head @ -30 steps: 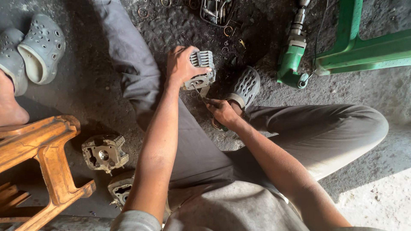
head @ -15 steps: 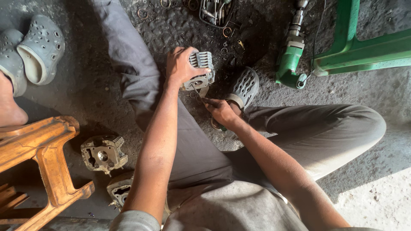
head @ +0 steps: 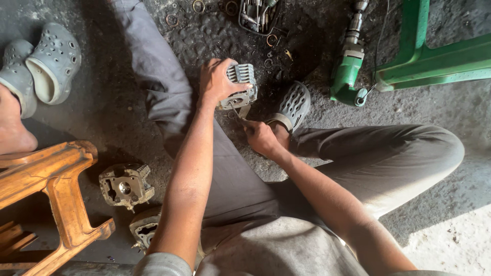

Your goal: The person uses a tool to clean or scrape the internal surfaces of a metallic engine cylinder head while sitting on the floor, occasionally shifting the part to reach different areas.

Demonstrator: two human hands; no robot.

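Note:
I sit on a dark, gritty floor with my legs spread. My left hand (head: 217, 82) grips a finned grey metal engine part (head: 240, 87) and holds it upright on the ground between my legs. Just below it, my right hand (head: 261, 137) is closed around a thin metal tool (head: 239, 115) whose tip points up at the part's underside. My grey perforated clog (head: 292, 107) rests right beside both hands.
Two more metal engine parts (head: 125, 185) (head: 146, 228) lie by my left thigh. A wooden stool (head: 48, 194) stands at left. A green power drill (head: 349, 66), a green frame (head: 434, 56), a tray of tools (head: 255, 15), loose rings (head: 198, 6), spare clogs (head: 51, 61) and another person's foot (head: 13, 125) surround me.
Both hands stay at the finned part. The view has shifted very slightly; nothing was taken up or let go.

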